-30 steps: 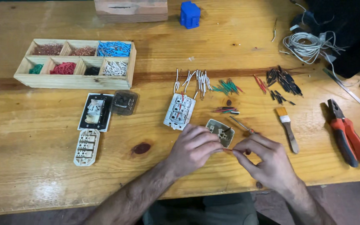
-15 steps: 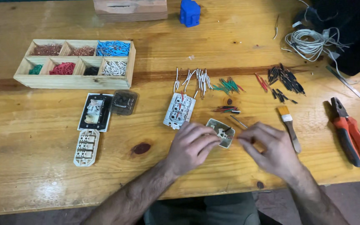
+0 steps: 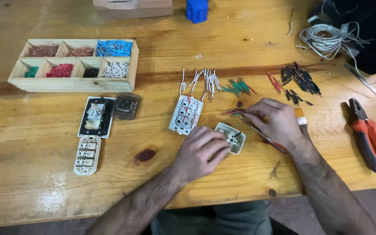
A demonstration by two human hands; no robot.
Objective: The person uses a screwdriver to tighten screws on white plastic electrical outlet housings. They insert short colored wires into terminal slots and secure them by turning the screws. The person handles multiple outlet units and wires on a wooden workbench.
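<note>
Just below frame centre, the left hand (image 3: 201, 152) pins a small white socket (image 3: 231, 137) flat to the table (image 3: 44, 182), fingers curled over its edge to steady it. The right hand (image 3: 273, 119), right of centre, pinches narrow at red wires (image 3: 233, 112) beside it.

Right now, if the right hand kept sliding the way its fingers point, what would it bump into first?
The right hand points left across the table, fingertips at a small bundle of red and green wire bits. It would probably meet those first, then the white switch module beyond. Depth is hard to judge from above.
</note>
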